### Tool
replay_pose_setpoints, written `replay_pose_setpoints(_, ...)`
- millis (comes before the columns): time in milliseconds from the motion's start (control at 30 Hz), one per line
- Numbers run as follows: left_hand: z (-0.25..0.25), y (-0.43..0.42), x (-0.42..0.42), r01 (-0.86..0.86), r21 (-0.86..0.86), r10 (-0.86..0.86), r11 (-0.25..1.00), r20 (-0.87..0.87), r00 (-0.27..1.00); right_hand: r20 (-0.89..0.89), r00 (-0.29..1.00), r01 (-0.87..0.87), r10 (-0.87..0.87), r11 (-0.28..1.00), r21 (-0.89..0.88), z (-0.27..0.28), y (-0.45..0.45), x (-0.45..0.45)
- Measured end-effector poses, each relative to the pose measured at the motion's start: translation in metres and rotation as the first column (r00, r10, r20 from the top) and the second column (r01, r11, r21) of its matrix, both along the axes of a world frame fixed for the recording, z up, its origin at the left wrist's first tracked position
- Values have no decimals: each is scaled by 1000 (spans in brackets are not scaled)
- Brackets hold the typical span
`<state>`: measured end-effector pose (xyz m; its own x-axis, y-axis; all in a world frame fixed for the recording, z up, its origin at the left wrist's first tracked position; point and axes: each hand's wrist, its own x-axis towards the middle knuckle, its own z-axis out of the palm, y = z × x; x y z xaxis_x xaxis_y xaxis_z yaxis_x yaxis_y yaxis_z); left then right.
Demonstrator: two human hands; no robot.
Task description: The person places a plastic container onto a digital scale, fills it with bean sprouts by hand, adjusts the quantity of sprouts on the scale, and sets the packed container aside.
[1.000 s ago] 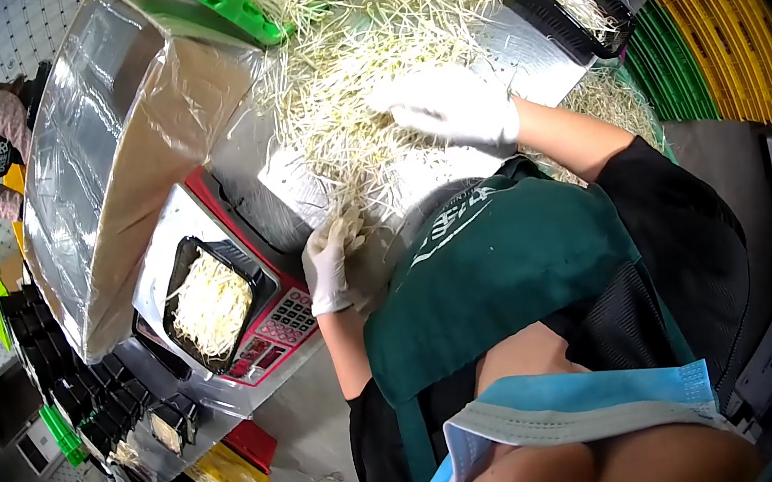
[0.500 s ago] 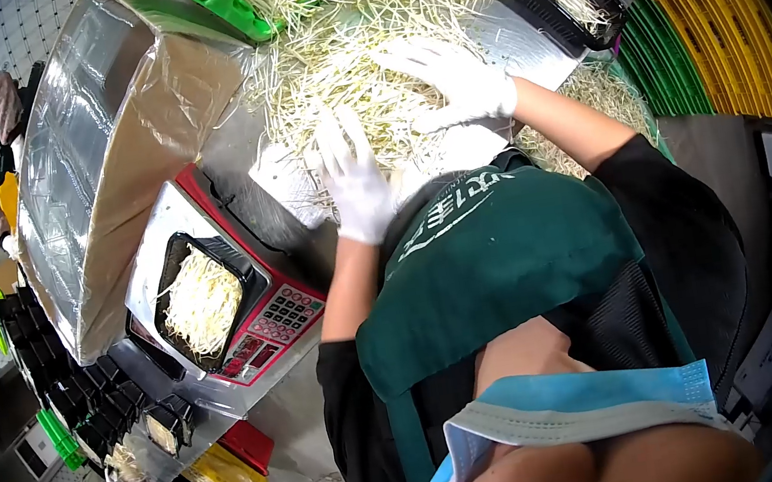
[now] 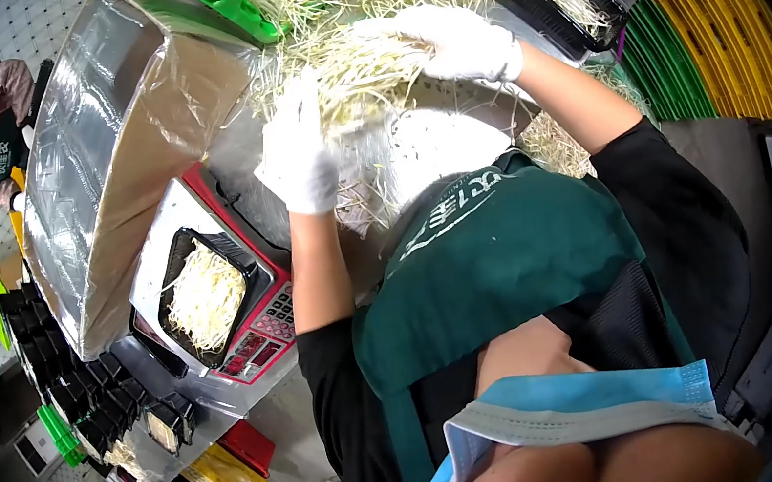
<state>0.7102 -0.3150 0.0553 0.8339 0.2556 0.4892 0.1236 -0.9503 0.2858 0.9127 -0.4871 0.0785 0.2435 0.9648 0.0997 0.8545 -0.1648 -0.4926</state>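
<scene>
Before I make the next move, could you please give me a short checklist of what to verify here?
1. White gloves worn: ok, on left hand and right hand.
2. Right hand at the loose sprouts: ok, touching them.
3. Left hand's grip: cannot tell, its fingers are too blurred.
4. Filled tray on the scale: ok, resting on its plate.
5. Scale display reading: cannot tell, too small to read.
6. Second black tray full: not ok, sprouts cover only part of its bottom.
</scene>
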Motion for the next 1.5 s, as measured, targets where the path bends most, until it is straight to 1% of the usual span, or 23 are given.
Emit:
replay_pose_setpoints(67,16,-24,-24,-125,-3,124,992,-139,983,3,991,-131,132,977,169,-12,-12,-15)
replay_pose_setpoints(100,3,-31,-42,-128,-6,126,992,-138,982,-208,961,-192,183,981,-24,-1,-18,-25)
replay_pose_setpoints(167,-40,-41,-83,-236,111,258,966,-278,925,-164,957,-241,238,971,2,-32,-35,-23)
replay_pose_setpoints(267,-43,-62,-132,-235,-306,183,922,-190,965,-466,881,-69,77,997,34,-45,-61,-9)
replay_pose_setpoints(367,-63,-77,-161,-404,-584,354,704,-205,913,-157,987,35,-30,999,29,-31,-79,-32)
replay_pose_setpoints(500,-52,-84,-134,-462,-637,488,617,-151,860,117,988,-101,99,995,15,-41,-67,-67)
replay_pose_setpoints(567,-67,-72,-123,-394,-487,490,780,83,868,128,990,-83,64,985,150,-55,-47,-75)
replay_pose_setpoints(600,-59,-71,-107,-185,-775,493,605,181,851,30,999,29,-32,994,103,-52,-37,-81)
replay_pose_setpoints(633,-65,-54,-101,-215,-564,396,797,220,892,30,999,27,-31,994,105,-50,-26,-76)
replay_pose_setpoints(667,-55,-49,-90,-296,-381,388,876,190,902,39,999,16,-8,979,-205,-49,-11,-62)
replay_pose_setpoints(700,-42,-45,-79,-356,-178,384,917,158,910,41,999,9,13,869,-495,-42,-2,-51)
replay_pose_setpoints(733,-50,-33,-76,-354,-177,381,919,161,910,27,999,29,-17,848,-530,-18,2,-41)
replay_pose_setpoints(767,-61,-15,-75,-268,-416,364,869,170,916,31,999,31,-18,849,-527,-6,-3,-27)
replay_pose_setpoints(833,-64,-1,-75,-164,-627,354,762,190,916,-690,723,-130,39,988,-80,3,-22,5)
replay_pose_setpoints(933,-49,2,-72,-168,-67,169,984,8,986,-850,515,-105,113,992,68,-5,-29,19)
replay_pose_setpoints(967,-46,-5,-69,-166,-67,166,984,9,986,-850,515,-102,112,992,69,-8,-28,12)
replay_pose_setpoints(1033,-38,-29,-61,-93,-262,5,961,-319,948,-430,901,-88,54,994,-59,-21,-23,-9)
replay_pose_setpoints(1067,-33,-38,-64,-92,-258,6,962,-317,948,-234,946,-184,225,965,185,-36,-28,-10)
replay_pose_setpoints(1100,-27,-46,-72,-136,-196,49,971,-395,917,-17,990,-131,137,972,194,-34,-36,-14)
replay_pose_setpoints(1167,-27,-46,-82,-203,-123,124,971,-468,875,56,997,46,-60,971,234,-30,-68,-2)
replay_pose_setpoints(1233,-37,-42,-96,-299,-99,224,949,-454,862,-133,954,299,-269,892,338,-47,-107,2)
replay_pose_setpoints(1300,-38,-34,-89,-296,-60,267,953,-288,920,113,886,376,-449,840,391,-126,-139,22)
replay_pose_setpoints(1500,-38,-1,-19,-248,-97,161,964,-529,833,22,957,245,-289,847,471,-85,-27,-43)
